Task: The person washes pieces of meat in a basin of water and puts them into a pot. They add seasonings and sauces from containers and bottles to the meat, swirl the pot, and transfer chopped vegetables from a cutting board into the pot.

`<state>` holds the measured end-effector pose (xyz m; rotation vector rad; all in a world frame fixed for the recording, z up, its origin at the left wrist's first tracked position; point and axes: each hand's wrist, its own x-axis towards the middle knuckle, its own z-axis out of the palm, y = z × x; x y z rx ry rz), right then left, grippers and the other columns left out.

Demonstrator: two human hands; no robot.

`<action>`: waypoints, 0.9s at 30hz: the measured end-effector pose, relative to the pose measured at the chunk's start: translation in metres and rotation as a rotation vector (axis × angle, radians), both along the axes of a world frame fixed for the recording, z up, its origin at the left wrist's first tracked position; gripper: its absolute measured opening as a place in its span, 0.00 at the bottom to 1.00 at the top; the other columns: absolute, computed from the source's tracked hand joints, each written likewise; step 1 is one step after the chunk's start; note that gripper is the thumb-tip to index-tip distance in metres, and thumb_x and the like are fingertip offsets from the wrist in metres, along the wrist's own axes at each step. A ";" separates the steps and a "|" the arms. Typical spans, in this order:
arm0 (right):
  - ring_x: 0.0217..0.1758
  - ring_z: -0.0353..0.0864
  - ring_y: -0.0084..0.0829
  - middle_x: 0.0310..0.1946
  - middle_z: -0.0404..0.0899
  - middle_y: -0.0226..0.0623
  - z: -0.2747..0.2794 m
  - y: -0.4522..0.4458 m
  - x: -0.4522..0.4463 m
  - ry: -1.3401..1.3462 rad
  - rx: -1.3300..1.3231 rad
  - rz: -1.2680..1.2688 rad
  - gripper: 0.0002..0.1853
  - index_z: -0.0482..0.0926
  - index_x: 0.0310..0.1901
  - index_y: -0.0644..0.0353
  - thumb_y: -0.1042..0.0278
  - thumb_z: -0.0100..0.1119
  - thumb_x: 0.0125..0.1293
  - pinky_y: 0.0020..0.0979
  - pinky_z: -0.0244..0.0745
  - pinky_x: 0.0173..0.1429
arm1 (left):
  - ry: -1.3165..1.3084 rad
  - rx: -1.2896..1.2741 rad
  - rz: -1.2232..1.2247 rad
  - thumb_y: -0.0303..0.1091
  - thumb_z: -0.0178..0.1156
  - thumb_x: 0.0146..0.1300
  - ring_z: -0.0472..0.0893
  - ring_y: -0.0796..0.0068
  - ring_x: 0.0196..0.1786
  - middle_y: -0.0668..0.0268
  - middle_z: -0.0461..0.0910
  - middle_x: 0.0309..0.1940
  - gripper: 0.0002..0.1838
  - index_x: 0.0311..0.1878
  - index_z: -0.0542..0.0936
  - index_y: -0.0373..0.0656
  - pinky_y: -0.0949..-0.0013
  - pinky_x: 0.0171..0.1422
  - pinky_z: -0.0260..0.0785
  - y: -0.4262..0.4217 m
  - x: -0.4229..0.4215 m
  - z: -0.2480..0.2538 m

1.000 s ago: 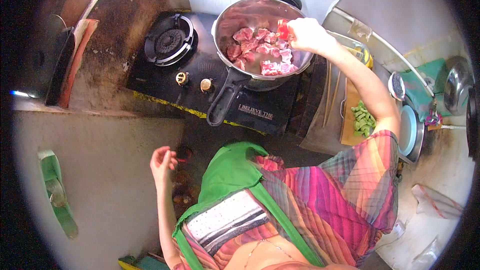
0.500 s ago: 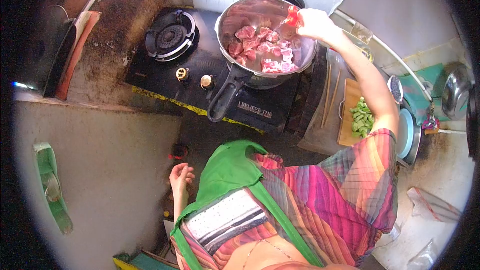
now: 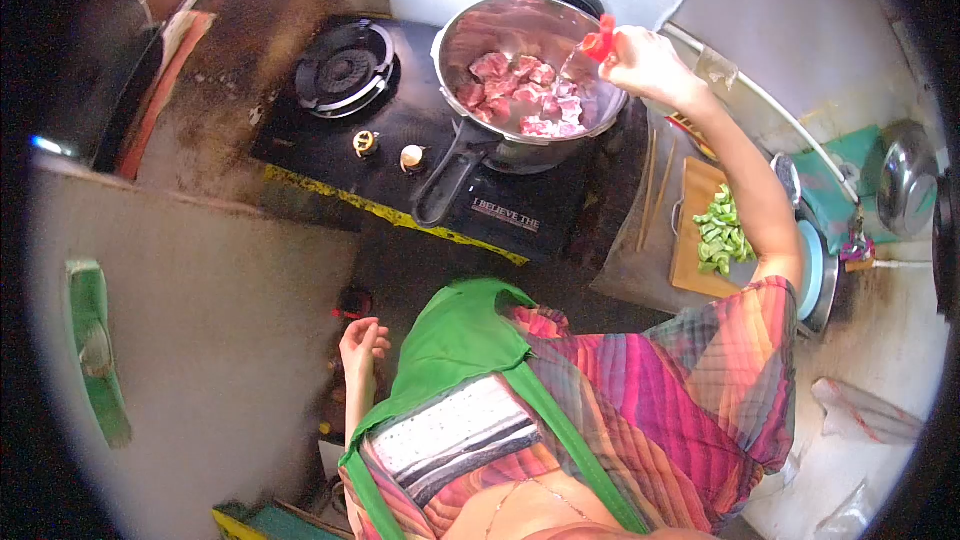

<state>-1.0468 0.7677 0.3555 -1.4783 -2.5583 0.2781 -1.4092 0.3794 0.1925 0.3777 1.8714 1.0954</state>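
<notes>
And here I've got my right hand (image 3: 645,64) closed around a red cap (image 3: 599,41) over the pot (image 3: 468,38) of meat (image 3: 520,92) on the stove (image 3: 300,148), my empty left hand (image 3: 362,345) half-curled near the apron (image 3: 450,330).

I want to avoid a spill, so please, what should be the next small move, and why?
Probably, the right hand should tip the red spout upright before leaving the pot: a thin clear stream seems to run from it towards the meat.
</notes>
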 end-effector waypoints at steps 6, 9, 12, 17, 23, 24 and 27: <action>0.21 0.72 0.18 0.16 0.71 0.26 0.048 -0.032 -0.043 0.635 -0.303 0.199 0.10 0.71 0.26 0.59 0.65 0.57 0.60 0.23 0.67 0.28 | -0.006 0.040 0.043 0.35 0.58 0.62 0.75 0.83 0.24 0.64 0.79 0.32 0.12 0.45 0.75 0.39 0.82 0.24 0.63 -0.008 -0.002 -0.008; 0.19 0.69 0.19 0.17 0.70 0.26 0.071 -0.071 -0.083 0.875 -0.443 0.384 0.09 0.69 0.25 0.58 0.69 0.57 0.61 0.24 0.65 0.26 | -0.009 0.129 0.075 0.36 0.58 0.63 0.76 0.83 0.24 0.64 0.80 0.32 0.12 0.45 0.75 0.40 0.81 0.24 0.64 -0.018 -0.007 -0.026; 0.19 0.70 0.21 0.18 0.70 0.31 0.077 -0.121 -0.137 1.083 -0.633 0.630 0.09 0.68 0.25 0.60 0.75 0.56 0.60 0.24 0.65 0.26 | 0.037 0.253 0.150 0.42 0.57 0.64 0.77 0.81 0.27 0.64 0.80 0.33 0.16 0.47 0.75 0.40 0.80 0.26 0.65 -0.027 -0.009 -0.009; 0.20 0.72 0.23 0.17 0.71 0.33 0.061 -0.221 -0.237 0.920 -1.068 1.183 0.09 0.67 0.25 0.61 0.78 0.57 0.58 0.25 0.66 0.26 | 0.258 0.652 0.128 0.49 0.45 0.70 0.76 0.78 0.46 0.64 0.78 0.45 0.23 0.56 0.72 0.40 0.73 0.52 0.68 -0.071 -0.012 0.107; 0.20 0.74 0.23 0.18 0.74 0.32 0.022 -0.439 -0.320 0.359 -1.017 1.515 0.10 0.68 0.24 0.59 0.75 0.62 0.53 0.26 0.69 0.25 | 0.527 0.713 0.090 0.48 0.45 0.68 0.73 0.71 0.56 0.58 0.76 0.52 0.25 0.57 0.71 0.38 0.66 0.64 0.62 -0.203 0.002 0.221; 0.19 0.73 0.24 0.16 0.72 0.31 0.031 -0.476 -0.319 0.302 -1.232 1.512 0.10 0.67 0.23 0.59 0.75 0.60 0.53 0.27 0.69 0.25 | 0.465 0.665 0.070 0.47 0.47 0.67 0.74 0.71 0.54 0.58 0.77 0.50 0.24 0.56 0.72 0.37 0.67 0.62 0.63 -0.226 0.005 0.228; 0.17 0.71 0.26 0.14 0.68 0.30 0.024 -0.520 -0.357 0.170 -1.532 1.652 0.10 0.66 0.21 0.59 0.75 0.58 0.53 0.28 0.67 0.24 | 0.608 0.476 0.112 0.44 0.49 0.65 0.76 0.72 0.49 0.60 0.79 0.44 0.22 0.53 0.74 0.36 0.68 0.59 0.66 -0.274 0.011 0.247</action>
